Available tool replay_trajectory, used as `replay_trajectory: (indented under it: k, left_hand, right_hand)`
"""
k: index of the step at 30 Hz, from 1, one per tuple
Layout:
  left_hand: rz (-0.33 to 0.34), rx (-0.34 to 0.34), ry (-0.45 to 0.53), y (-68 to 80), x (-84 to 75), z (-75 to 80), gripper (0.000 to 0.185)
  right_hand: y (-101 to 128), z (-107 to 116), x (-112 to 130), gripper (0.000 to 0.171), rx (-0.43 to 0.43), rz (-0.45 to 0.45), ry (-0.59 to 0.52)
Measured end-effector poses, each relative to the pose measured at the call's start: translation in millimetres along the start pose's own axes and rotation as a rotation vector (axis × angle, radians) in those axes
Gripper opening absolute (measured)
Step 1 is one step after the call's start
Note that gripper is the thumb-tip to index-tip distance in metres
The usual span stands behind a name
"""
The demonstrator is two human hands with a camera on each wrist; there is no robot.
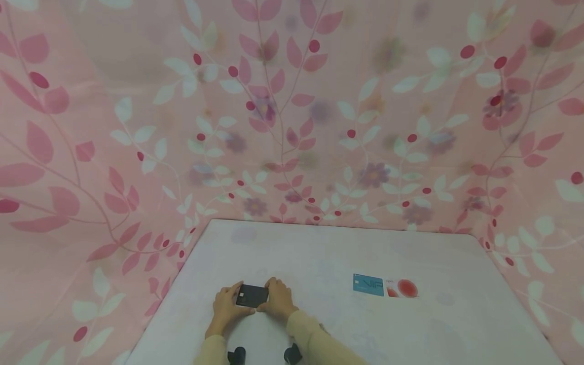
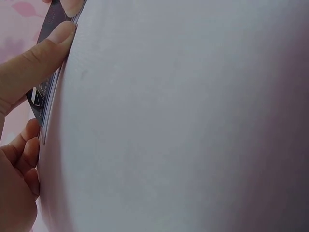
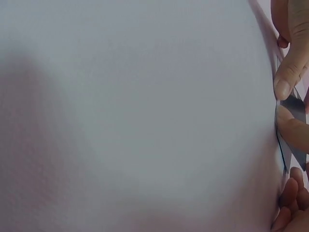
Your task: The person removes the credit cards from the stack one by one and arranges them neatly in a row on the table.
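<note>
A small stack of cards, topped by a black card (image 1: 252,296) with a pale chip, is held between both hands left of the table's middle. My left hand (image 1: 226,305) grips its left end, thumb along the near edge. At the right end, my right hand (image 1: 279,301) grips it with thumb at the near edge and fingers at the far corner. In the left wrist view, several thin layered edges show under the dark top card (image 2: 42,92), with both thumbs close together on it. The right wrist view shows part of the dark card (image 3: 294,108) between fingers.
On the white table (image 1: 319,253), to the right, lie a blue card (image 1: 368,285) lettered VIP and a white card with a red disc (image 1: 407,288), side by side. Black rounded objects (image 1: 237,356) show near the forearms. Pink floral cloth (image 1: 292,126) surrounds the table.
</note>
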State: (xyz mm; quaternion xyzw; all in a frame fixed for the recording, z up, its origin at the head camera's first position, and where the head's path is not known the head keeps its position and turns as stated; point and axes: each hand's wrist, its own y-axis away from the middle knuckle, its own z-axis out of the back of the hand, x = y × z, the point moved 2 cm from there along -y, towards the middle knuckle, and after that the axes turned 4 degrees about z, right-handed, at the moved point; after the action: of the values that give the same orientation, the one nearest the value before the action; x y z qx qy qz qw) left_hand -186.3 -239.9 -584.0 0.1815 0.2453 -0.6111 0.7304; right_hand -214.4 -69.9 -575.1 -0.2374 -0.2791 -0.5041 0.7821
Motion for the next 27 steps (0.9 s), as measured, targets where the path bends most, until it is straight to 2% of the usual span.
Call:
replay_trajectory:
  k: [5, 8, 13, 15, 22, 27]
  left_hand:
    - [-0.02, -0.016, 0.013, 1.3, 1.1, -2.0, 0.089]
    - [-0.033, -0.026, -0.005, 2.7, 1.9, -2.7, 0.085]
    - [-0.055, -0.053, 0.001, 4.5, 0.9, -0.8, 0.073]
    - [-0.057, -0.055, 0.019, 4.6, 0.3, -0.4, 0.069]
    - [-0.045, -0.06, 0.039, 4.0, 1.3, -0.5, 0.059]
    - [-0.038, -0.059, 0.054, 2.6, 2.9, 0.9, 0.061]
  right_hand:
    - [3.8, -2.1, 1.9, 0.058, -0.027, -0.048, -0.123]
    - [8.0, -0.9, 7.2, 0.064, -0.038, -0.018, -0.146]
    - [11.3, 3.5, 18.4, 0.064, -0.028, 0.108, -0.064]
    - [11.5, 5.2, 20.7, 0.062, -0.012, 0.133, -0.029]
    - [13.7, 5.4, 17.2, 0.069, 0.068, 0.148, 0.031]
    - [14.9, 2.6, 13.9, 0.063, 0.064, 0.145, 0.034]
